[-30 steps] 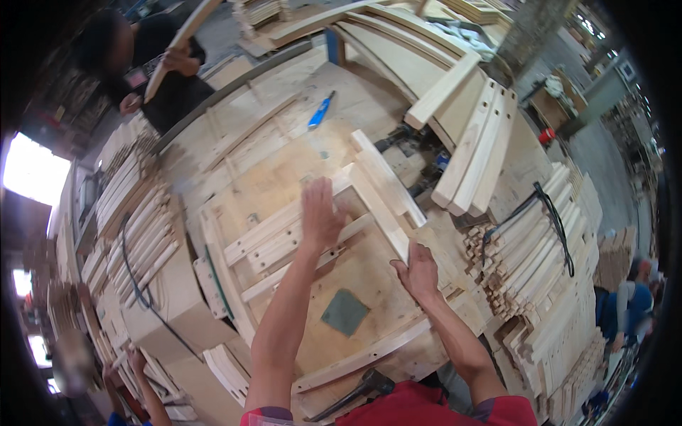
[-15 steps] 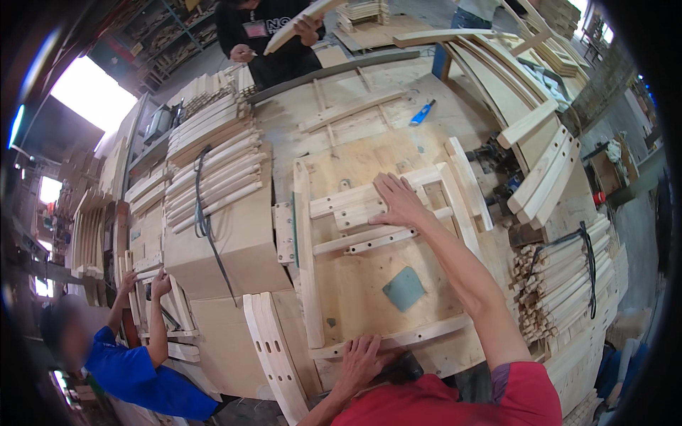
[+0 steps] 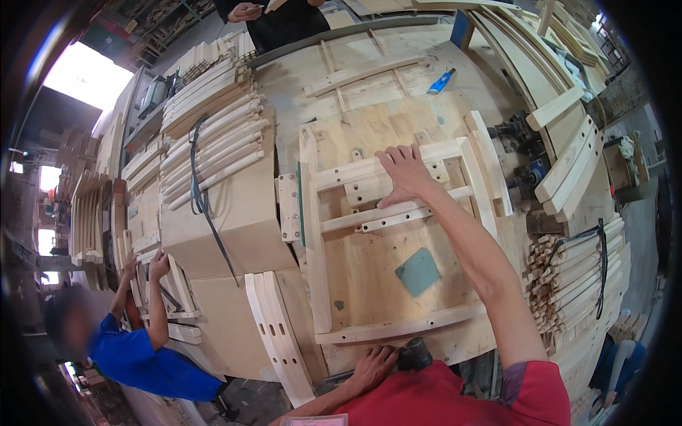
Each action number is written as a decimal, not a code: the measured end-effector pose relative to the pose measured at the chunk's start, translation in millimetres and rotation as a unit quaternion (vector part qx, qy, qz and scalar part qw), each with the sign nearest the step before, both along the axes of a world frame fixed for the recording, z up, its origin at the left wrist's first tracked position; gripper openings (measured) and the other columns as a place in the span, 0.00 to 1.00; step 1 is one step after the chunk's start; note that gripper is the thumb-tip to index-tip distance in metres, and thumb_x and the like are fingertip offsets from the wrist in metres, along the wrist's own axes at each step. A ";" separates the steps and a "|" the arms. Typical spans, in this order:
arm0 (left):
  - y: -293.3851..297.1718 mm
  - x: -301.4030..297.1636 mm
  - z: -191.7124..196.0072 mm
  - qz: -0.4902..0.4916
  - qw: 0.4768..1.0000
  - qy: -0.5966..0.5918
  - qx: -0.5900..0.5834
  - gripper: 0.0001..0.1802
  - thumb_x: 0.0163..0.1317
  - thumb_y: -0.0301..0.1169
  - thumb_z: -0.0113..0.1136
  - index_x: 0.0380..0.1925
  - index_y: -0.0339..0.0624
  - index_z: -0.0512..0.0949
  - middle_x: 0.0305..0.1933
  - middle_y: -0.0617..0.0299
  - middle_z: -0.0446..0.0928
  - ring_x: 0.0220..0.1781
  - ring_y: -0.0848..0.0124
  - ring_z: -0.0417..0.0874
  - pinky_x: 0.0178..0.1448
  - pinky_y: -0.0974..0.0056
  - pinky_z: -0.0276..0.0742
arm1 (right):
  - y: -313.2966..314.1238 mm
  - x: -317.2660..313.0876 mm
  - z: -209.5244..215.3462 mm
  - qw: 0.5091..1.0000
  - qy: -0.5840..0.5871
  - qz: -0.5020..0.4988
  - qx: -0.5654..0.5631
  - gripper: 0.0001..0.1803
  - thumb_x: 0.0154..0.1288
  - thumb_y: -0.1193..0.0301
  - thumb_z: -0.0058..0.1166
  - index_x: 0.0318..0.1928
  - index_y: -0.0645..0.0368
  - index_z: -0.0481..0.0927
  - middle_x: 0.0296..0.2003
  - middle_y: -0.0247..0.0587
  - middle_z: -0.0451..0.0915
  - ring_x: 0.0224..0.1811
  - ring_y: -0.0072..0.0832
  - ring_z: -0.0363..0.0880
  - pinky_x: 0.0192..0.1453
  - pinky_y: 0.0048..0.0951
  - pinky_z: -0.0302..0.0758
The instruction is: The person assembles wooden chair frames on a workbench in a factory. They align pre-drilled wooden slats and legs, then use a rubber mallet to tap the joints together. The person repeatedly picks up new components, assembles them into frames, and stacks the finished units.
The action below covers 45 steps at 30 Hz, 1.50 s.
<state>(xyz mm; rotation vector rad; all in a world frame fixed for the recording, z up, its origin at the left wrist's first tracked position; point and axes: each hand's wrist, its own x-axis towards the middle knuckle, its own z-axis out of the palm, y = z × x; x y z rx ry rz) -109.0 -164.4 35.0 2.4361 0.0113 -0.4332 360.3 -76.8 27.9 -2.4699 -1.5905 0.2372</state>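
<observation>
Mallet half-hidden by left hand.

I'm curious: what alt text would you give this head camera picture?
A person's right hand presses flat on a pale wooden frame lying on a plywood workbench, while the left hand rests at the near edge beside a dark mallet head. Bundled wooden slats lie to the left.

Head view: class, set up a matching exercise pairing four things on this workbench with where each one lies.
Things:
1. right hand
2. left hand
3. blue tool
4. grey-green square patch

Places:
a. on the board inside the wooden frame
b. far side of the bench, beyond the frame
c. flat on the frame's upper slats
d. near edge of the bench, beside a dark mallet head

Pairs: 1-c, 2-d, 3-b, 4-a
</observation>
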 end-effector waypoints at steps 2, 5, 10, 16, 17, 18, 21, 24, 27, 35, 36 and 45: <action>-1.8 -2.9 -4.8 0.006 1.000 0.003 -0.014 0.21 0.63 0.34 0.57 0.57 0.42 0.74 0.55 0.54 0.77 0.60 0.56 0.77 0.58 0.53 0.73 | 3.3 -3.8 3.7 1.000 0.000 -0.007 -0.023 0.73 0.30 0.31 0.75 0.74 0.59 0.62 0.66 0.51 0.69 0.72 0.50 0.63 0.79 0.60 0.49; -2.7 -4.1 -9.4 0.057 0.997 -0.037 -0.034 0.19 0.65 0.33 0.57 0.55 0.42 0.74 0.51 0.53 0.78 0.54 0.54 0.80 0.55 0.50 0.76 | 6.3 -4.5 8.6 0.999 0.005 -0.007 -0.042 0.73 0.29 0.32 0.76 0.74 0.59 0.62 0.67 0.50 0.69 0.73 0.50 0.63 0.79 0.61 0.48; 9.0 -7.8 -4.3 0.103 0.968 0.114 -0.201 0.22 0.71 0.38 0.58 0.60 0.41 0.72 0.44 0.47 0.83 0.45 0.46 0.85 0.48 0.47 0.80 | 2.4 -3.8 8.2 0.999 -0.012 -0.014 -0.042 0.75 0.29 0.31 0.76 0.76 0.59 0.60 0.68 0.50 0.68 0.73 0.49 0.62 0.79 0.62 0.49; 42.3 27.8 68.6 0.238 0.917 0.076 -0.311 0.21 0.71 0.39 0.64 0.59 0.42 0.76 0.37 0.50 0.83 0.37 0.57 0.85 0.43 0.56 0.79 | 5.5 -2.6 10.2 0.997 -0.013 -0.009 -0.078 0.77 0.27 0.29 0.75 0.77 0.58 0.59 0.68 0.49 0.69 0.73 0.48 0.62 0.77 0.62 0.51; 56.7 40.7 89.6 0.252 0.922 0.027 -0.292 0.19 0.71 0.39 0.64 0.57 0.42 0.78 0.34 0.49 0.81 0.33 0.58 0.84 0.42 0.56 0.78 | 4.8 -0.6 9.4 0.997 -0.017 -0.011 -0.078 0.78 0.27 0.28 0.75 0.77 0.58 0.59 0.68 0.49 0.69 0.73 0.48 0.62 0.77 0.63 0.51; 69.6 51.6 117.4 0.302 0.885 0.097 -0.340 0.17 0.71 0.38 0.64 0.52 0.38 0.80 0.33 0.57 0.79 0.32 0.69 0.79 0.38 0.61 0.76 | 2.3 1.3 8.5 0.996 -0.013 -0.013 -0.082 0.78 0.26 0.28 0.75 0.77 0.58 0.59 0.68 0.49 0.69 0.73 0.48 0.62 0.77 0.63 0.51; 85.7 47.5 122.8 0.323 0.858 -0.128 -0.378 0.20 0.78 0.41 0.56 0.54 0.33 0.77 0.37 0.64 0.78 0.34 0.75 0.78 0.38 0.69 0.74 | 4.6 3.2 10.5 0.997 0.002 -0.009 -0.075 0.79 0.24 0.28 0.75 0.77 0.58 0.60 0.67 0.49 0.69 0.73 0.48 0.62 0.77 0.64 0.51; 60.3 54.5 93.9 0.528 0.748 -0.198 -0.350 0.22 0.81 0.45 0.52 0.56 0.34 0.75 0.34 0.66 0.77 0.32 0.76 0.76 0.37 0.70 0.72 | 0.8 4.7 7.0 0.998 0.013 -0.010 -0.053 0.79 0.23 0.28 0.75 0.76 0.58 0.62 0.67 0.49 0.70 0.73 0.47 0.63 0.77 0.64 0.51; 76.1 57.0 96.4 0.613 0.724 -0.114 -0.295 0.15 0.80 0.38 0.52 0.52 0.37 0.74 0.26 0.65 0.73 0.22 0.78 0.73 0.25 0.71 0.67 | -1.7 3.5 3.0 0.999 0.024 -0.013 -0.033 0.79 0.22 0.28 0.76 0.76 0.57 0.63 0.67 0.48 0.70 0.73 0.46 0.63 0.77 0.64 0.51; 167.2 125.3 222.0 0.448 0.738 -0.417 -0.285 0.14 0.76 0.29 0.53 0.57 0.38 0.68 0.28 0.58 0.74 0.16 0.71 0.72 0.16 0.68 0.69 | -6.9 5.0 10.4 0.998 0.038 -0.026 -0.042 0.76 0.25 0.30 0.77 0.76 0.56 0.63 0.66 0.46 0.71 0.73 0.43 0.63 0.78 0.60 0.48; 173.2 138.0 245.8 0.415 0.719 -0.508 -0.230 0.17 0.78 0.36 0.52 0.59 0.38 0.66 0.30 0.58 0.73 0.17 0.70 0.72 0.15 0.68 0.70 | -6.6 6.8 11.6 0.998 0.034 -0.026 -0.039 0.76 0.26 0.30 0.77 0.76 0.56 0.63 0.66 0.46 0.71 0.73 0.43 0.63 0.78 0.60 0.47; 251.0 174.4 69.8 0.460 0.730 -0.262 0.432 0.15 0.77 0.36 0.44 0.37 0.37 0.76 0.32 0.48 0.75 0.38 0.52 0.78 0.43 0.48 0.72 | 28.4 -35.1 22.6 0.998 0.043 0.040 -0.022 0.77 0.26 0.29 0.76 0.78 0.55 0.61 0.69 0.46 0.70 0.75 0.44 0.61 0.79 0.64 0.47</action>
